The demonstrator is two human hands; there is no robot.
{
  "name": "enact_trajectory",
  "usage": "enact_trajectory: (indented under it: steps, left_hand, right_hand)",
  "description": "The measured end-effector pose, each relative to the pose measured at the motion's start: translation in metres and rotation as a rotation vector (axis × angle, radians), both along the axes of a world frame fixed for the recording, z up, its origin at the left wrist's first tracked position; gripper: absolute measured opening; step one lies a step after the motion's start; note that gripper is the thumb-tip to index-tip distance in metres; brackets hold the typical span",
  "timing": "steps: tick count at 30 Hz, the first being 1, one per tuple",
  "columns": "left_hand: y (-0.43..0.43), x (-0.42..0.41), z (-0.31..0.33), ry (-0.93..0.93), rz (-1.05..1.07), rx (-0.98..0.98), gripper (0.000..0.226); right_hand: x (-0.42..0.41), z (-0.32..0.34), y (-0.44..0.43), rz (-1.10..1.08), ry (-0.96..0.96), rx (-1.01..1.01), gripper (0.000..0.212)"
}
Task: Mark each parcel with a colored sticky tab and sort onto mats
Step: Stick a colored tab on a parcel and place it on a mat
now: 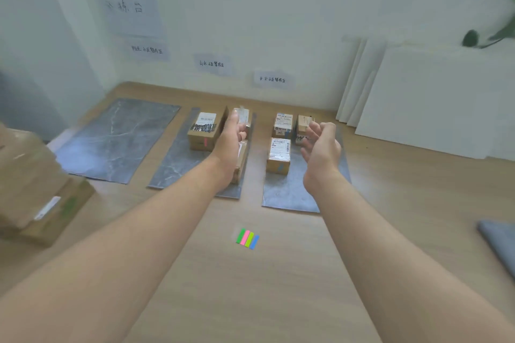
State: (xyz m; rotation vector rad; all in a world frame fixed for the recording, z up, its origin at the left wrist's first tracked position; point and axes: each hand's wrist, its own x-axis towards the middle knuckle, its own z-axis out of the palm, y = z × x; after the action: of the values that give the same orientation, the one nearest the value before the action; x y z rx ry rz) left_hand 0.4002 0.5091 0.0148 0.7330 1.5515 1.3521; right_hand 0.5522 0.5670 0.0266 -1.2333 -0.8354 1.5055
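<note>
- 3 grey mats lie on the table: left mat at 10 o'clock, middle mat at 12, right mat at 1.
- A blurred stack of parcels waits at 9 o'clock; I cannot count it.
- 3 parcels seem to sit on the middle mat, 1 largely hidden, and 3 on the right.
- They are stiff cardboard and probably light; grip opposite side faces, off the slick tape.
- Left hand is loosely extended over the middle parcels, and right hand is spread wide. Both are empty.
- 4 sticky tabs lie at 6 o'clock; they look flimsy, so peel from an end.
</note>
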Motion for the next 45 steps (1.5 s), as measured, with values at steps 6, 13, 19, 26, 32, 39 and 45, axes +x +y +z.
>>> enact_trajectory:
  steps: [6, 13, 19, 26, 32, 39, 45]
  left_hand:
    - [-0.091, -0.045, 0.035, -0.04, 0.02, 0.088, 0.078]
    - [-0.206, -0.13, 0.056, 0.002, -0.055, 0.073, 0.082]
    - [-0.279, -0.197, 0.074, 0.01, -0.072, 0.085, 0.086]
    - [-0.338, -0.249, 0.076, 0.031, 0.032, 0.113, 0.078]
    - [-0.399, -0.291, 0.063, 0.053, 0.22, 0.113, 0.077]
    - [-0.444, -0.358, 0.07, 0.064, 0.319, 0.111, 0.069]
    - [-0.439, -0.441, 0.06, 0.086, 0.311, 0.087, 0.068]
  right_hand:
    - [-0.033, 0.032, -0.102, -0.016, -0.009, 0.069, 0.03]
    - [-0.117, 0.058, -0.223, -0.063, 0.001, 0.075, 0.032]
    - [-0.193, 0.07, -0.295, -0.025, -0.002, 0.104, 0.034]
    - [-0.271, 0.064, -0.335, 0.106, 0.012, 0.093, 0.034]
    - [-0.314, 0.053, -0.373, 0.273, -0.012, 0.097, 0.035]
    - [-0.377, 0.063, -0.4, 0.367, -0.018, 0.105, 0.035]
    - [-0.462, 0.057, -0.397, 0.371, -0.05, 0.106, 0.034]
